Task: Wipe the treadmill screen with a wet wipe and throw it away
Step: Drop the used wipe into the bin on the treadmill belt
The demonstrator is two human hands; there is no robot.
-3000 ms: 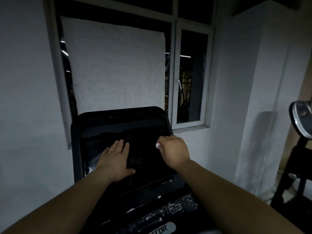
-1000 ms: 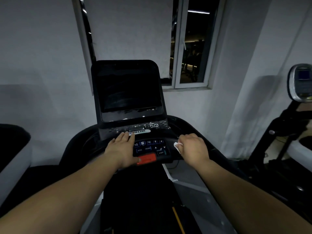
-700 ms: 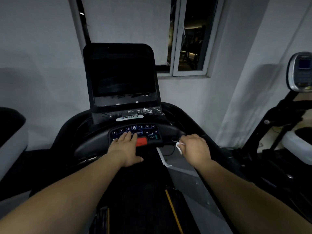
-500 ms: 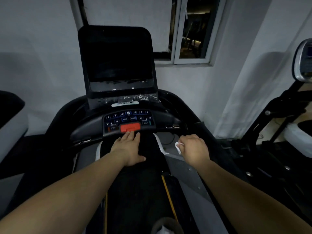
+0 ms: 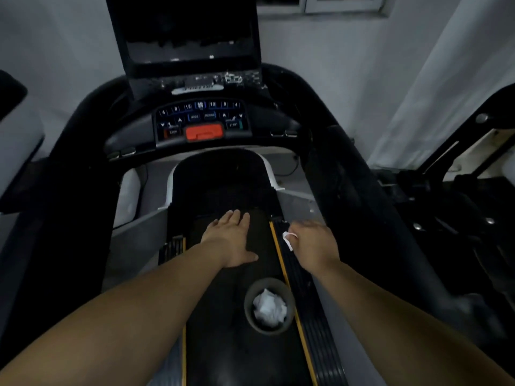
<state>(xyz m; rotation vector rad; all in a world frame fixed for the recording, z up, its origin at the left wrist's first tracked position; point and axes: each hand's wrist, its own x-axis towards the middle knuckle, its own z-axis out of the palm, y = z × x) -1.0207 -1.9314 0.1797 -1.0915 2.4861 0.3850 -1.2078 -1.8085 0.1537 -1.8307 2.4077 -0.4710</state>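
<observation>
The dark treadmill screen [image 5: 184, 26] stands at the top of the view, above the button console [image 5: 202, 119]. My right hand [image 5: 313, 245] is curled round a white wet wipe [image 5: 287, 239], a bit of which sticks out at the thumb side. It hovers above the treadmill's right side rail. My left hand [image 5: 232, 238] is held flat, fingers straight, over the black belt [image 5: 223, 330]. A small round grey bin [image 5: 269, 305] with crumpled white tissue in it stands on the belt, below and between my hands.
Black handrails [image 5: 348, 168] curve down both sides of the treadmill. Another exercise machine [image 5: 459, 174] stands at the right, and a dark padded machine part [image 5: 16, 129] at the left. A white wall and a window sill lie behind the screen.
My view has tilted down from the screen to the belt. Both hands have come down from the screen and console. The bin has come into view below my hands.
</observation>
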